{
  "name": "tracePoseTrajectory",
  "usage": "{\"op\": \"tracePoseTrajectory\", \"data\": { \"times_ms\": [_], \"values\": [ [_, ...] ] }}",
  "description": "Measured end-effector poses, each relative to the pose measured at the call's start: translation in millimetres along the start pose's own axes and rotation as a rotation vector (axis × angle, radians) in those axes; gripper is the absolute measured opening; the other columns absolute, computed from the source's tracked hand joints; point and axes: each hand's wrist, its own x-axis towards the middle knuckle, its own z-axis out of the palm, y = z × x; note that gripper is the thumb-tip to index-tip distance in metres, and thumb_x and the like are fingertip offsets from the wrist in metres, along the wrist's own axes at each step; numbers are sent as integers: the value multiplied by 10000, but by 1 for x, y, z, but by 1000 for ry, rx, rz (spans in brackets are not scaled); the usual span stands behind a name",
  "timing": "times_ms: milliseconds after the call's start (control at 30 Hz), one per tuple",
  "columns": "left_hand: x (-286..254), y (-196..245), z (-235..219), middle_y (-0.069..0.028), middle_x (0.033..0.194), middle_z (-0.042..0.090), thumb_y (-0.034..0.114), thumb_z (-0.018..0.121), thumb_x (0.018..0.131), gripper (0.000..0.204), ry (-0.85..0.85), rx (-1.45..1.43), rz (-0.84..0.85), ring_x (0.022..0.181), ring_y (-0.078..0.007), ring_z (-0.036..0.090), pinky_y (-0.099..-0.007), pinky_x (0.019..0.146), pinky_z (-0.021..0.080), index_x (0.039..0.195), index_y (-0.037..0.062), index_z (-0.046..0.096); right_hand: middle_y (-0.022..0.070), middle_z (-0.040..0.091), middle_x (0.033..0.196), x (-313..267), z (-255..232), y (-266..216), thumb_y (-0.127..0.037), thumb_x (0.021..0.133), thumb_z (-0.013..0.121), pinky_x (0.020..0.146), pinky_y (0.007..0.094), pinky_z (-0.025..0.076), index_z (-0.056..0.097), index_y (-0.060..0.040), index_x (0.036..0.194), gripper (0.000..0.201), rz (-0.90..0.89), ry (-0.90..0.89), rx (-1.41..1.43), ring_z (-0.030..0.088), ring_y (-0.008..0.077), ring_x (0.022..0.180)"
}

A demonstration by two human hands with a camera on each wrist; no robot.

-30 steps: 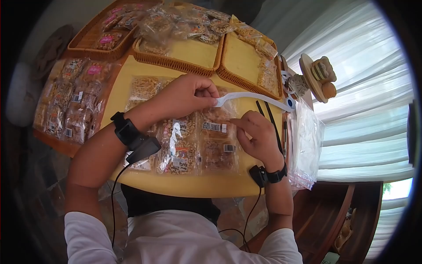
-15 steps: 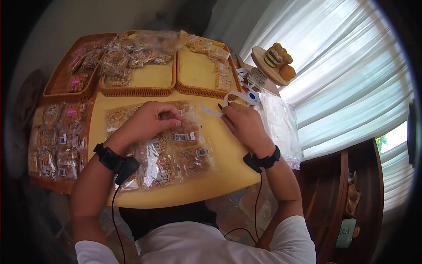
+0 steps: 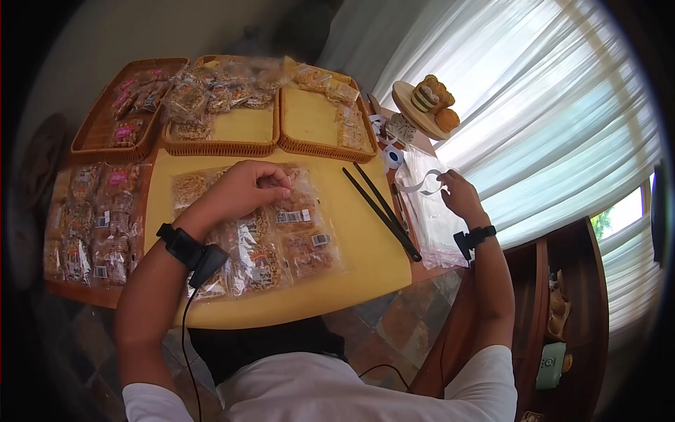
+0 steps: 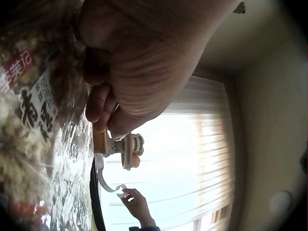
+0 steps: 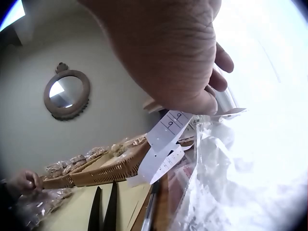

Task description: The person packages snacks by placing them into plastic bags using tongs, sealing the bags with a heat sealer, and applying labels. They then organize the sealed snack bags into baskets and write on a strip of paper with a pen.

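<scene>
The left hand point(image 3: 246, 190) is above the clear-wrapped snack packs point(image 3: 260, 239) on the yellow surface, its fingers curled and the thumb close to the index finger; nothing shows in its grip. In the left wrist view a pack point(image 4: 38, 115) with printed labels lies beside that hand point(image 4: 139, 62). Out to the right, the right hand point(image 3: 463, 196) pinches a curling white strip point(image 3: 422, 186) above clear plastic bags point(image 3: 436, 232). Printed numbers show on the strip point(image 5: 161, 149) in the right wrist view, just below the hand point(image 5: 168, 57). A white roll with a blue centre point(image 3: 392, 157) is near the strip's other side.
Wicker trays point(image 3: 218, 148) with wrapped snacks stand along the back. More packs point(image 3: 112, 211) lie at the left. Two black sticks point(image 3: 383, 214) and a pen point(image 3: 402, 211) lie right of centre. A round wooden stand point(image 3: 415, 116) holds pastry-like items at the back right.
The left hand has come away from the white strip. The right hand has gone from beside the packs to the far right, drawing the strip over the plastic bags. The head view has shifted.
</scene>
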Motion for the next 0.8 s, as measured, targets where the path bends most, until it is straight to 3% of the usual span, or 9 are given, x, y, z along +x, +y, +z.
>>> {"op": "tracePoseTrajectory", "data": {
  "times_ms": [100, 200, 233, 333, 433, 567, 667, 733, 800],
  "values": [
    [-3, 5, -1, 43, 812, 694, 211, 802, 990, 166, 5, 6, -1, 684, -29, 595, -246, 531, 490, 1079, 73, 777, 123, 728, 1189, -5, 17, -6, 88, 801, 578, 981, 464, 573, 758, -89, 1117, 404, 8, -159, 189, 695, 360, 1158],
    [-9, 15, -8, 30, 860, 713, 202, 800, 980, 169, 5, -60, -76, 777, -50, 623, -261, 670, 519, 1048, 50, 769, 136, 739, 1198, -8, 30, 6, 113, 779, 540, 964, 452, 569, 759, -72, 1100, 431, -196, -26, 329, 694, 349, 1191],
    [-7, 12, -10, 29, 868, 717, 211, 790, 988, 174, 36, -30, 29, 787, -51, 620, -262, 699, 519, 1052, 51, 771, 144, 748, 1176, -10, 13, -11, 129, 770, 500, 931, 412, 562, 735, -33, 1111, 445, -110, -38, 484, 701, 316, 1169],
    [-11, 24, -20, 22, 882, 727, 228, 768, 1003, 194, 123, 74, 144, 799, -56, 613, -267, 737, 517, 1069, 45, 773, 112, 735, 1069, -10, -3, -53, 74, 865, 551, 863, 326, 555, 690, 21, 1121, 296, 39, 101, 664, 705, 219, 1028],
    [-27, 44, -29, 11, 891, 737, 240, 749, 1014, 222, 212, 195, 167, 796, -71, 607, -281, 742, 514, 1090, 33, 770, 83, 738, 956, -7, 2, -111, -58, 981, 627, 822, 327, 552, 703, -13, 1092, 142, 21, 21, 897, 716, 172, 911],
    [-73, 63, -25, 24, 883, 708, 244, 750, 1025, 220, 350, 360, 214, 758, -57, 573, -269, 687, 479, 1079, 31, 760, 189, 759, 884, 7, 17, -188, -269, 961, 686, 802, 449, 575, 745, -12, 994, 266, -66, -143, 663, 743, 357, 881],
    [-116, 43, -20, -19, 878, 713, 225, 732, 1029, 211, 447, 504, 99, 732, -102, 588, -293, 665, 477, 1088, 24, 755, 217, 766, 933, 35, 42, -222, -365, 934, 715, 846, 496, 576, 761, 3, 976, 373, 7, -227, 475, 740, 403, 939],
    [-150, 34, -13, -114, 935, 735, 226, 706, 1028, 221, 542, 635, 19, 695, -216, 643, -342, 662, 507, 1072, 12, 740, 224, 765, 944, 47, 55, -231, -385, 921, 725, 858, 504, 575, 764, 7, 968, 396, 24, -236, 465, 737, 412, 954],
    [-177, 19, -2, -111, 933, 725, 223, 684, 1040, 216, 669, 690, -89, 686, -220, 632, -354, 653, 499, 1077, 15, 729, 231, 764, 955, 52, 61, -236, -404, 907, 736, 869, 512, 574, 767, 11, 961, 420, 40, -253, 454, 734, 421, 968]
  ]
}}
